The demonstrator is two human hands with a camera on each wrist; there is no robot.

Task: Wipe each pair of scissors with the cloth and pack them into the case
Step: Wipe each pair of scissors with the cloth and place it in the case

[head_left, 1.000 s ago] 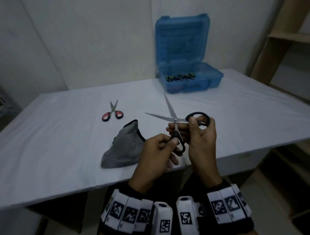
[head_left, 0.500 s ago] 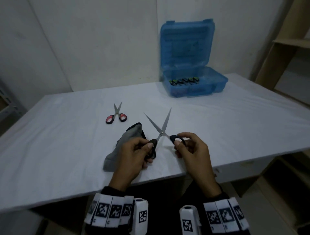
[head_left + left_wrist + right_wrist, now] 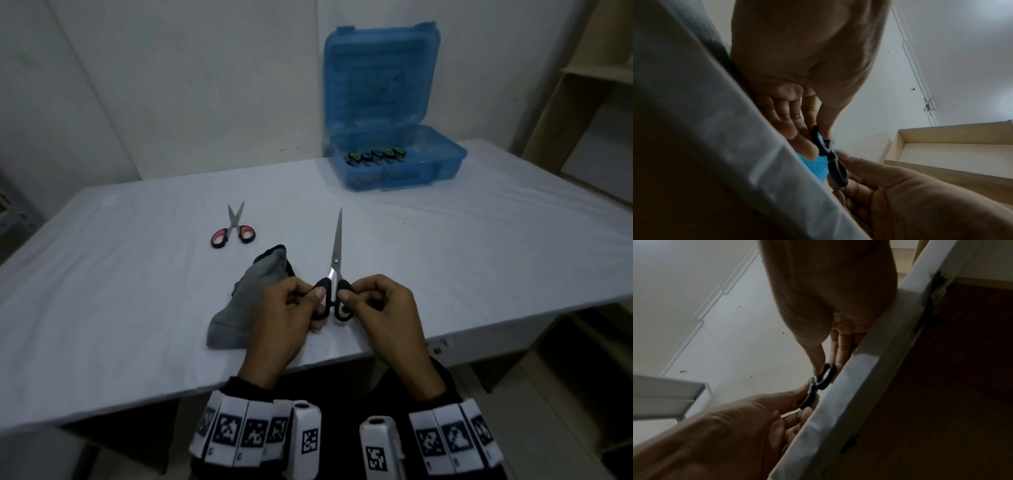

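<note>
Out on the left of the white table (image 3: 102, 274) lies the red-handled pair of scissors (image 3: 233, 230), flat, blades slightly parted and pointing to the far side, with no hand on it. Just nearer and to its right sits the grey cloth (image 3: 246, 301), crumpled, its right edge tucked behind the left hand (image 3: 281, 325). That hand has its thumb and curled fingers pinched on the left loop of the black-handled scissors (image 3: 335, 274). The blades are together, tip pointing straight away to the far side, handles close to the near edge of the table. On the other loop, the right hand (image 3: 387, 318) pinches in the same way, thumb on top and fingers curled beneath; the wrist views confirm both grips on the dark loops. Far right, against the wall, stands the blue case (image 3: 390, 137), lid up, with a row of green-and-black handles (image 3: 375, 156) along the left of its tray. Past it on the right edge, a wooden shelf unit (image 3: 589, 102).
</note>
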